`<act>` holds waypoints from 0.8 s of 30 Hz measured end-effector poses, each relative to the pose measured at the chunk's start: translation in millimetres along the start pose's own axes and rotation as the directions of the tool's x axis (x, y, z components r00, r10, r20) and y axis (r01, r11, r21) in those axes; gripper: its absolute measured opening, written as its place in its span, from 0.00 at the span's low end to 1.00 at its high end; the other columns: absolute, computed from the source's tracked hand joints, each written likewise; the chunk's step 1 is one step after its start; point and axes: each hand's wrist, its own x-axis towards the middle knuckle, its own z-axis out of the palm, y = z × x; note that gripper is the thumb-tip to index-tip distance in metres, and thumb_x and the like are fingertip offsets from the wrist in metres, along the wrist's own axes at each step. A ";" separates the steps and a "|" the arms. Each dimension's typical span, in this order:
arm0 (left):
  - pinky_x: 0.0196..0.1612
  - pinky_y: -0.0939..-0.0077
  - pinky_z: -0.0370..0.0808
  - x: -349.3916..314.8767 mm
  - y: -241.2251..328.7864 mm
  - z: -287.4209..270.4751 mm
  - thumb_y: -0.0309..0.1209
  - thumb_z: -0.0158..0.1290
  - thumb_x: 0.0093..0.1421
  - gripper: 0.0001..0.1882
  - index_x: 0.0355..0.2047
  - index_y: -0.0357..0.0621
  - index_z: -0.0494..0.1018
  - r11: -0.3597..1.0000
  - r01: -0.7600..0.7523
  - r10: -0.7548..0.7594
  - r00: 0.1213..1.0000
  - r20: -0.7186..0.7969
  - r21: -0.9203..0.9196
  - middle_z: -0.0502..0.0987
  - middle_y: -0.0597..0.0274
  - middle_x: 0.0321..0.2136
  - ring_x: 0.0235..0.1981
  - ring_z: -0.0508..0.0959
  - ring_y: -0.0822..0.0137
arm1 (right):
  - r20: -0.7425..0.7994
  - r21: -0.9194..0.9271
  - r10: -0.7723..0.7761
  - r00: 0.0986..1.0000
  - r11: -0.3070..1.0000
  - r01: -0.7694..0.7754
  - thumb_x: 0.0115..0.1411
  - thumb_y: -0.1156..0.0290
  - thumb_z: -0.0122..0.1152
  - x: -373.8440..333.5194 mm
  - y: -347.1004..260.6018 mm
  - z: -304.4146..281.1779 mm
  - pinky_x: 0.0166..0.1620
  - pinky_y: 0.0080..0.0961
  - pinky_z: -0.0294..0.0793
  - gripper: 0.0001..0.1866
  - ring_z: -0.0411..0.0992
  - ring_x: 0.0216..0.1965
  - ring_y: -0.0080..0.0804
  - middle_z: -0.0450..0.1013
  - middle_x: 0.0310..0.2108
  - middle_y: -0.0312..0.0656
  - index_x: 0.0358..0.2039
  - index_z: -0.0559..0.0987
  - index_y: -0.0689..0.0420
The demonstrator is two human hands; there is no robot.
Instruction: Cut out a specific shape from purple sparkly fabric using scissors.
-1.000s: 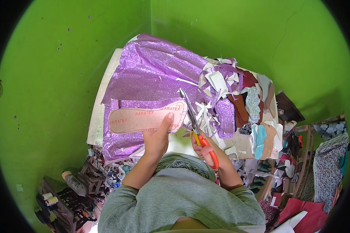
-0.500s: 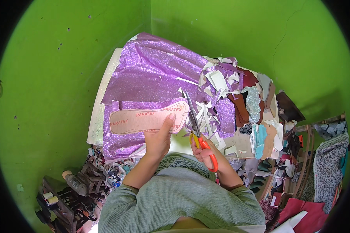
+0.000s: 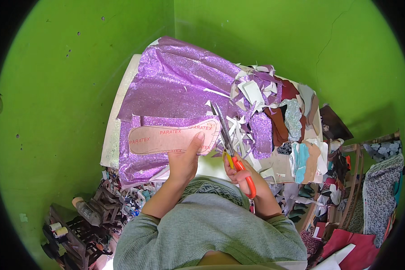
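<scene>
In the head view, we had the pale board's (image 3: 166,136) wide end beside the scissors (image 3: 227,143).
Our left hand (image 3: 183,165) gripped the board, thumb on top, at 9 o'clock from centre over the purple glitter sheet (image 3: 166,96); our right hand (image 3: 244,176) clasped the scissors at the board's 3 o'clock. Board and scissors had edged slightly toward 3 o'clock together, which, we judged, kept the wide end within cutting reach.

The left forearm (image 3: 168,198) is slanting up and rightward; the left hand (image 3: 183,165) is pinching, its thumb (image 3: 195,144) lying on top. The right forearm (image 3: 266,202) is slanting up and leftward; the right hand (image 3: 242,174) is gripping with curled fingers (image 3: 230,170).
</scene>
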 end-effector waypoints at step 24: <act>0.36 0.78 0.71 12.3 17.9 -15.2 0.21 0.54 0.48 0.13 0.35 0.34 0.66 0.978 0.059 -0.083 0.990 0.112 0.200 0.73 0.56 0.32 0.32 0.74 0.70 | 0.004 -0.340 -0.141 0.990 0.931 0.134 0.55 0.65 0.41 -14.2 -12.4 -11.1 0.26 0.28 0.64 0.19 0.65 0.21 0.42 0.63 0.20 0.50 0.37 0.58 0.69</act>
